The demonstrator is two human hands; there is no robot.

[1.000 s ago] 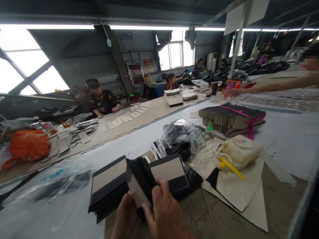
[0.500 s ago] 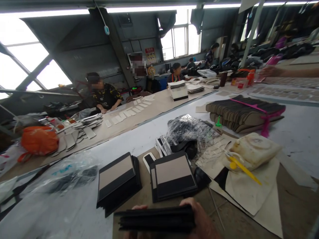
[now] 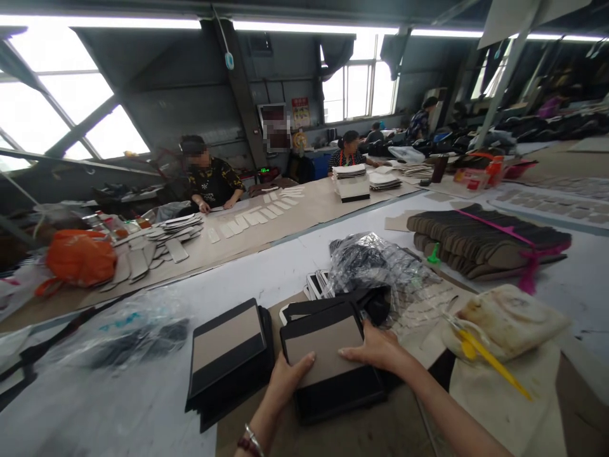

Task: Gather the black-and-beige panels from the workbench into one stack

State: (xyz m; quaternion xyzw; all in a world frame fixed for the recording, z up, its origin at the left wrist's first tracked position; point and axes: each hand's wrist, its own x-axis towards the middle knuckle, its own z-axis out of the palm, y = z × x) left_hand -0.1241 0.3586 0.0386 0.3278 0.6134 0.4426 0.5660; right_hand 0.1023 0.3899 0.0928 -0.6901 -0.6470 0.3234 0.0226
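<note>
Both hands grip a stack of flat black panels (image 3: 328,343), whose top one has a beige band across it. My left hand (image 3: 288,381) holds the near left edge, thumb lying on the beige band. On the far right side, my right hand (image 3: 375,346) grasps the edge with its thumb on top; the fingers underneath are partly hidden. Just to the left stands another stack of black panels with a beige band (image 3: 231,343). Behind the held stack lie a black piece (image 3: 309,309) and a crumpled clear plastic bag (image 3: 375,260) with dark contents.
A yellowed plastic container (image 3: 514,317) with a yellow tool (image 3: 499,368) is at the right. Beyond it lies a bundle of dark pieces (image 3: 490,241) tied in pink. Clear plastic wrap (image 3: 128,324) covers the table's left. Across the table, a person (image 3: 214,178) handles pale pieces.
The held stack has gone from edge-on near the bottom to flat, farther up over the spot of the right-hand stack. Both hands moved forward with it, and the view shifted slightly.
</note>
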